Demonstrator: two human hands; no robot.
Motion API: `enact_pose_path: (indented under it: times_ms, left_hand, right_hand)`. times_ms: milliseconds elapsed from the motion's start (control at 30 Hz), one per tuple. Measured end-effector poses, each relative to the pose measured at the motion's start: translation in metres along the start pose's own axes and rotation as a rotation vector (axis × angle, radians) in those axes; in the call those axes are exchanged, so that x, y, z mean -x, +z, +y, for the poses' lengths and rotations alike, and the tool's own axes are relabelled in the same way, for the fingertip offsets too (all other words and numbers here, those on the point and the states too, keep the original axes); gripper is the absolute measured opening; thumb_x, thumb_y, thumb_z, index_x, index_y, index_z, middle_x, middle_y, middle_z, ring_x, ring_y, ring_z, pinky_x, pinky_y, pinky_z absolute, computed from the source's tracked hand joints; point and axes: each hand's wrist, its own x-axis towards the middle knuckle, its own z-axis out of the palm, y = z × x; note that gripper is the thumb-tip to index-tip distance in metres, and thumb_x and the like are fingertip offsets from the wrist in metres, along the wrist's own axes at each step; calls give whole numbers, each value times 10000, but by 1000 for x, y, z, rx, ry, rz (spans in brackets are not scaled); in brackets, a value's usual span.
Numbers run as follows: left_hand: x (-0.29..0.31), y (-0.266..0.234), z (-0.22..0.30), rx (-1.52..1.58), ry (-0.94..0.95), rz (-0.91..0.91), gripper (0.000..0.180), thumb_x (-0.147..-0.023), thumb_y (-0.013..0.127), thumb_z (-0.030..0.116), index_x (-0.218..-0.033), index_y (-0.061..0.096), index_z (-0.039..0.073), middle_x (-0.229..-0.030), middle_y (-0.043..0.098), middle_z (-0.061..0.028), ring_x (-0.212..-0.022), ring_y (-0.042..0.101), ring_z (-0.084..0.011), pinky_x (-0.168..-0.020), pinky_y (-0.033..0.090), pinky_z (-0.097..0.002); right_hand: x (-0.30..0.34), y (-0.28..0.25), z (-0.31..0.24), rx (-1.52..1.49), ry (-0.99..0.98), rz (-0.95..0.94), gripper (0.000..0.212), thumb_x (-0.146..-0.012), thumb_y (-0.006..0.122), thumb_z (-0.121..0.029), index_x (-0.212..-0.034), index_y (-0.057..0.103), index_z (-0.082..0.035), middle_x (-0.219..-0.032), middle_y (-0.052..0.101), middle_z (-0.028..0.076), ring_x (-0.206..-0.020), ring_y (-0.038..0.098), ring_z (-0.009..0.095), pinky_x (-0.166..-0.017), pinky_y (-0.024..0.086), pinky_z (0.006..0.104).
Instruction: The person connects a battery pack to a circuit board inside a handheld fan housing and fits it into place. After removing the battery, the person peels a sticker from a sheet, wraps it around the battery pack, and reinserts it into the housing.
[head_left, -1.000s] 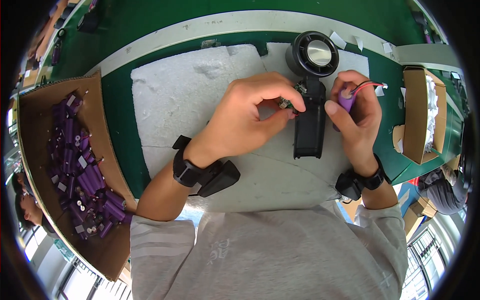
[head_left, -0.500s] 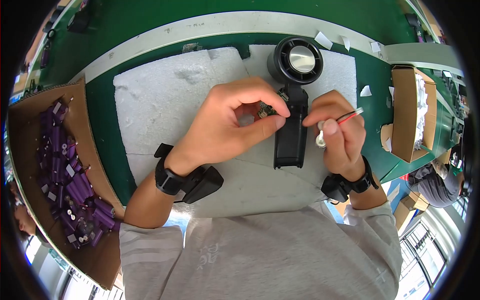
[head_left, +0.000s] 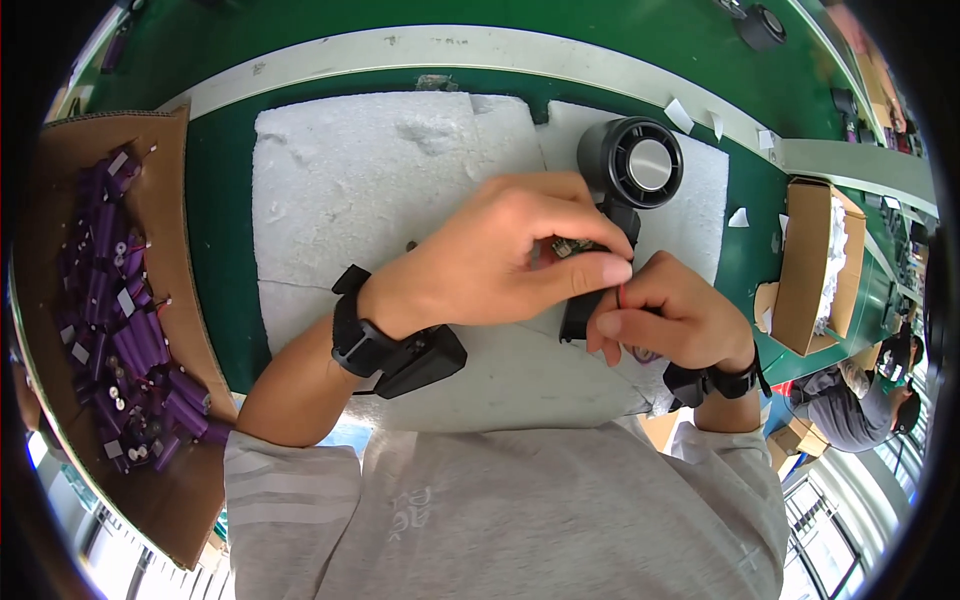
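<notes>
A black handheld fan (head_left: 630, 165) lies on the white foam sheet, its round head away from me and its handle (head_left: 577, 318) toward me. My left hand (head_left: 500, 255) reaches over the handle, thumb and forefinger pinched at the top of a short red wire (head_left: 622, 296). A small green circuit board (head_left: 572, 246) shows beneath the arched left fingers. My right hand (head_left: 680, 315) is closed beside the handle around a wired battery cell (head_left: 645, 354); only its purple-and-white end peeks out below the fingers. The right fingers hide most of the cell and wires.
A cardboard box (head_left: 185, 330) of purple battery cells (head_left: 135, 330) stands at the left. On the right is a smaller cardboard box (head_left: 805, 270) holding white pieces. Paper scraps (head_left: 679, 115) lie near the pale ledge (head_left: 400, 45). Another person (head_left: 850, 400) is at the far right.
My right hand has turned over and come in against the handle, bringing the wires to my left fingertips. The fan and both hands sit farther right and lower in the picture.
</notes>
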Motion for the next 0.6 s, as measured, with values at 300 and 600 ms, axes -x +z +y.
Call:
enact_pose_path:
  times_ms: [300,600]
  left_hand:
    - [-2,-1,-2,26,-129,11,117,-821,712,12,-929,670,3,-817,576,-64,-696,550,-122,-574,428,-242]
    - [-1,2,1,200,-301,52,88,-845,681,-15,-930,657,-10,-885,620,-61,-698,614,-107,-604,502,-216]
  right_hand:
    - [7,-3,18,-139,-145,371,94,-847,579,-12,-856,663,28,-632,639,86,-493,575,101,-443,413,227]
    - [-7,5,31,339,-562,748,114,-745,701,49,-838,660,-2,-772,616,57,-588,546,108,-487,387,225]
